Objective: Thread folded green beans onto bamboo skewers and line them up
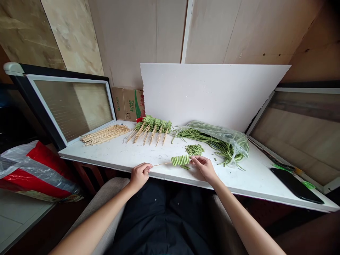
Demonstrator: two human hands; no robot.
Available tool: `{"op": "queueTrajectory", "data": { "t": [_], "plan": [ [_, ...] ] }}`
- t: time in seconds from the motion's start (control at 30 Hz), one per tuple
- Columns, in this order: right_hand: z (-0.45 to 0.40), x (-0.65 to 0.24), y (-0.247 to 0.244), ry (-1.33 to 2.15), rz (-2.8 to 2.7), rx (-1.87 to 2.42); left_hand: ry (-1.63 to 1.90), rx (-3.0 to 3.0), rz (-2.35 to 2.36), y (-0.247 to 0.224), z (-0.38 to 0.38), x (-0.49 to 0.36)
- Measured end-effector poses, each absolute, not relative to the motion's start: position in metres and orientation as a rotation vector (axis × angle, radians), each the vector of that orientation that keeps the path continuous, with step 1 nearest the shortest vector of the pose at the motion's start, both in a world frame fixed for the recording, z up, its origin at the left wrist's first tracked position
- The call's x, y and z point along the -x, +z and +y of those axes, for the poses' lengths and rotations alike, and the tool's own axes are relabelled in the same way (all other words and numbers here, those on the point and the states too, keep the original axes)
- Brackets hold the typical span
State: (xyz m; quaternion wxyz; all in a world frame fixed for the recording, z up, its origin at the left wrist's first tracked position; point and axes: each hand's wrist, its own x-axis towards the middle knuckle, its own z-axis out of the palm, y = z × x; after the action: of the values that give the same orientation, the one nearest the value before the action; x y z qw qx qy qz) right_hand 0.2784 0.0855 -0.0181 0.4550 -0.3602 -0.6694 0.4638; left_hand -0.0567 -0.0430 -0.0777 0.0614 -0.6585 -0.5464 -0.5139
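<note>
Left hand: our left hand [140, 175] grasps the bare left end of a skewer [162, 164].
Right hand: our right hand [203, 166] has its fingertips at the skewer's other end; we cannot tell whether they pinch it.
Bean pieces: we see a row of bean pieces [180, 160] threaded crosswise on the skewer, between our hands, over the table's [117, 152] near edge.
Cut pile: just beyond the right hand lies a pile of cut beans [194, 149].
Far side: we have bare sticks [105, 135] left, filled skewers [155, 124] beside them, long beans [196, 135] right.

Beans [180, 160] green; skewer [162, 164] tan; tabletop [124, 152] white; carton [128, 103] brown, printed green-red.
</note>
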Motion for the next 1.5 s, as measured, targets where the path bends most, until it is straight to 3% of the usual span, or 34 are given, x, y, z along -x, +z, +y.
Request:
{"op": "queueTrajectory", "data": {
  "t": [1.1, 1.37, 1.5],
  "plan": [
    [0.063, -0.242, -0.026, 0.997, -1.355, 0.928, -1.708, 1.946, -1.721, -0.079, -0.048, 0.048],
    [0.072, -0.257, -0.017, 0.9, -1.557, 0.929, -1.661, 1.969, -1.712, -0.069, -0.048, 0.049],
    [0.079, -0.275, -0.012, 0.64, -1.886, 0.922, -1.624, 1.943, -1.729, -0.071, -0.046, 0.053]
  ]
}}
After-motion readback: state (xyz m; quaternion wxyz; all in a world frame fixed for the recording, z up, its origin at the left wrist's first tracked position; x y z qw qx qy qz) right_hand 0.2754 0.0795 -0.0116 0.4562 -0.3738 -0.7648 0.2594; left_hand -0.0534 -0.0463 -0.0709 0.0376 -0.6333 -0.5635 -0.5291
